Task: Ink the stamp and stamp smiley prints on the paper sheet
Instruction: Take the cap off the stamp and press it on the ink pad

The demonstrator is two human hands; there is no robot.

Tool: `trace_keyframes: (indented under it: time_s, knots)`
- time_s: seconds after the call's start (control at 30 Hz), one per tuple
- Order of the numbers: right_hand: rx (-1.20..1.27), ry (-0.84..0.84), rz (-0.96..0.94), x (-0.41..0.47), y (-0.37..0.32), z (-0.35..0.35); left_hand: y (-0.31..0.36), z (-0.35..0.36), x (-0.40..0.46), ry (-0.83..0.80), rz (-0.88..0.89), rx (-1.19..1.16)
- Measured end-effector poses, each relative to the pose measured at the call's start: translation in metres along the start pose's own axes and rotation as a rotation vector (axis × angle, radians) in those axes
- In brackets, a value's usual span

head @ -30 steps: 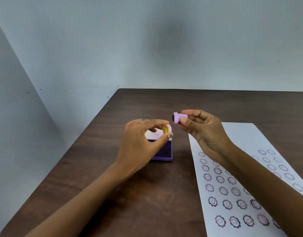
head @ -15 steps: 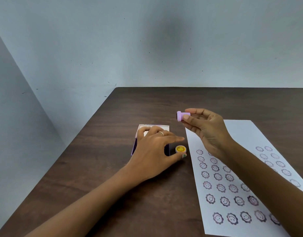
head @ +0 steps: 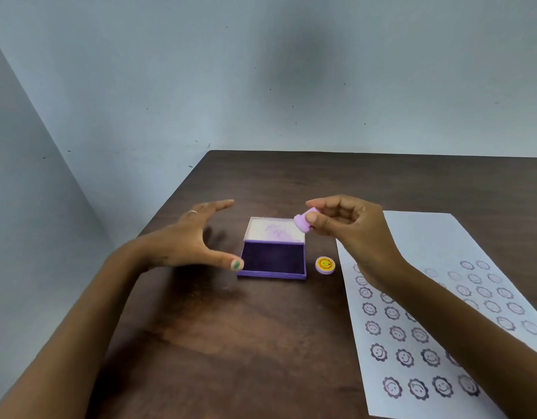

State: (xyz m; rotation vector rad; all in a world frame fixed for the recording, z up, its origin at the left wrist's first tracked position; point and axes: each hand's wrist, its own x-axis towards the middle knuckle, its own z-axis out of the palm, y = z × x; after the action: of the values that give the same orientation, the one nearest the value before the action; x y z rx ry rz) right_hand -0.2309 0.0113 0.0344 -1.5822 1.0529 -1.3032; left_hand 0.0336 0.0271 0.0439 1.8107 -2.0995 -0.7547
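Two hands are hovering over the dark wooden table (head: 231, 343), and the inking step looks to be the one in hand. The right hand (head: 349, 228) is pinching the small lilac stamp (head: 303, 222) between thumb and fingertips, tilting it so its printing end is pointing down and left toward the ink pad (head: 273, 261), just above the far right corner of the box. The pad's case is lying open near the middle of the table, its pale lid (head: 275, 230) leaning back on the far side and the dark purple felt facing up. The left hand (head: 188, 243) is spreading wide and empty beside the left edge of the case, thumb close to the near left corner; whether it is touching the box, I cannot tell. The stamp's cap (head: 324, 264), with its yellow smiley, is sitting on the table just right of the pad, between it and the paper sheet (head: 436, 267). That sheet is lying to the right, already carrying several rows of smiley prints, with blank space at its far end.

Next, I would guess, the stamp needs turning face-down and pressing squarely onto the felt while the free hand is steadying the case.
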Motion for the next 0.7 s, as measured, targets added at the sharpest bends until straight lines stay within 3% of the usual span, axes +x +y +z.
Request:
trace_keyframes:
  time_s: [0.13,0.4,0.7]
  knots:
    - [-0.115,-0.122,-0.071,-0.007,-0.002,0.013,-0.011,0.003,0.004,-0.16,0.008,0.054]
    - [-0.348,-0.286,-0.218,-0.014,-0.007,0.046,-0.016,0.011,0.014,-0.186,-0.004,0.244]
    - [-0.477,-0.352,-0.279,-0.012,-0.006,0.059,-0.022,0.014,0.018,-0.178,0.012,0.244]
